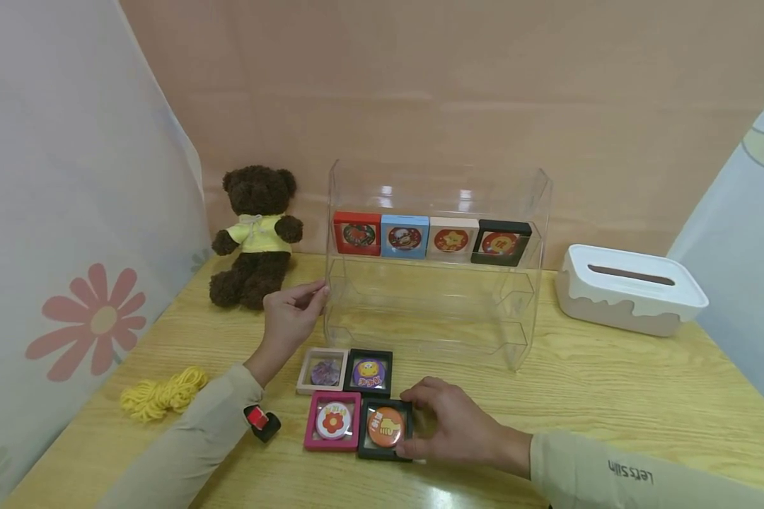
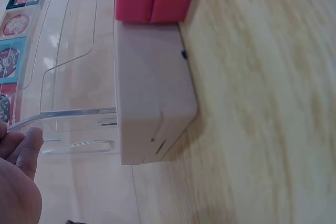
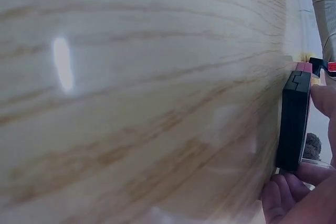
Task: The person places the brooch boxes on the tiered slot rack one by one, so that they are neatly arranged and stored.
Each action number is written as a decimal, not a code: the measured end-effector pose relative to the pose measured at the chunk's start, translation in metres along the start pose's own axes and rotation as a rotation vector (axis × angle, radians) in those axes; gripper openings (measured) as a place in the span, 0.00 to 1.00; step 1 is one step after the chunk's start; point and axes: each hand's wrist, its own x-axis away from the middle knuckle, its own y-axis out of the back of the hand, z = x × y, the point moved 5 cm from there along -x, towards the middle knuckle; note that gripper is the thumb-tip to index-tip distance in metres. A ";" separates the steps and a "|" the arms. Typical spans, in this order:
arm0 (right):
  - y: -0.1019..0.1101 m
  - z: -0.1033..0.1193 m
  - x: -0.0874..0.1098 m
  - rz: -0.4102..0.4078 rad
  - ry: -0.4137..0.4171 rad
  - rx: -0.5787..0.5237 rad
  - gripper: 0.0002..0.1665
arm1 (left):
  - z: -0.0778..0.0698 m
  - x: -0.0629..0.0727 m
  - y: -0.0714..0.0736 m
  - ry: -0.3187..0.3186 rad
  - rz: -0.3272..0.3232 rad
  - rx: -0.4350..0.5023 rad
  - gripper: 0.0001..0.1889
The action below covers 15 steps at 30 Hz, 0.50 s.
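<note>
My left hand pinches the left side edge of a clear acrylic display rack between thumb and fingers. The right hand holds a black square display box with an orange thumbs-up badge, thumb on its near side and fingers on its far side. Beside that box lies a pink display box with a red flower badge. Behind these two are a pale box with a purple piece inside and another black box with a purple badge. In the right wrist view, the gripped box is close over the wooden table.
Several badge boxes, red, blue, pale and black, line one tier of the rack. A brown teddy bear sits back left, a white tissue box right. Yellow cord lies near my left forearm.
</note>
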 end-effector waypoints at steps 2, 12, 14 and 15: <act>-0.001 0.000 0.000 0.008 -0.008 0.001 0.39 | 0.000 0.000 0.000 0.001 -0.004 -0.002 0.08; 0.000 -0.003 0.001 0.022 -0.007 -0.015 0.38 | 0.003 0.001 0.000 0.004 -0.009 -0.012 0.08; 0.000 -0.003 0.001 0.023 -0.004 -0.011 0.38 | 0.003 0.001 0.000 0.010 -0.007 -0.005 0.08; 0.000 -0.002 0.001 0.022 -0.001 -0.009 0.38 | 0.004 0.001 0.000 0.013 -0.006 -0.003 0.08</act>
